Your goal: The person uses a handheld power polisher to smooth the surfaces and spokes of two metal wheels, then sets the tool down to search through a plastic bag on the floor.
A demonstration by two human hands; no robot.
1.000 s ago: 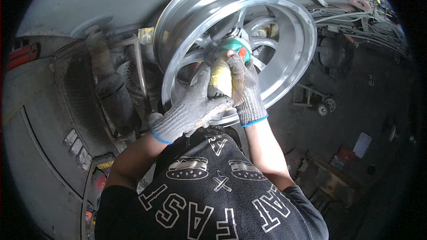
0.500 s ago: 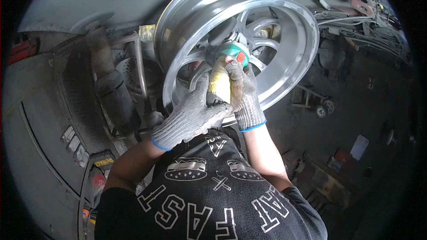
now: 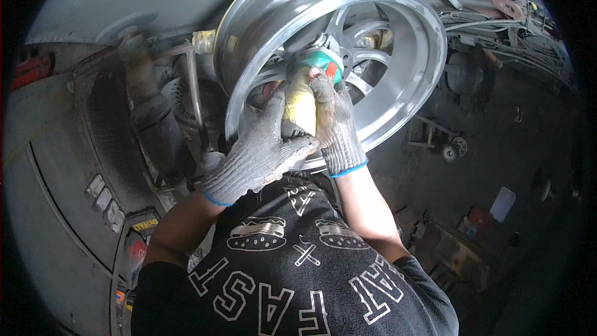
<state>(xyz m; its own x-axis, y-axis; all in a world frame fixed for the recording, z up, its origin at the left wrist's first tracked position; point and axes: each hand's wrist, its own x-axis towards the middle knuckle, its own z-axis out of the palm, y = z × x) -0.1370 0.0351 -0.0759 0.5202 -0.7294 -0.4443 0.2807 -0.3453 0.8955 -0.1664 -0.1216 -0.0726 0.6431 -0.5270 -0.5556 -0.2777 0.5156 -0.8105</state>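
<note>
Gloves (image 3: 234, 177) of grey knit with blue cuffs cover both hands, which are wrapped around one power tool (image 3: 301, 106) with a yellow-taped body and green head. The left hand (image 3: 255, 149) cups the near end and left side, its thumb reaching right; the right hand (image 3: 339, 118) grasps the right side, thumb beside a red part. Such a split grip probably steadies the tool. Its head lies inside a silver spoked metal wheel (image 3: 413, 81); whether it touches the spokes, I cannot tell. The wheel tilts with its hollow toward the person, likely for access. Just beside its far left edge, yellow wrapping (image 3: 203, 42) on a grey metal tube stand (image 3: 194, 93) perhaps guards against scratches.
</note>
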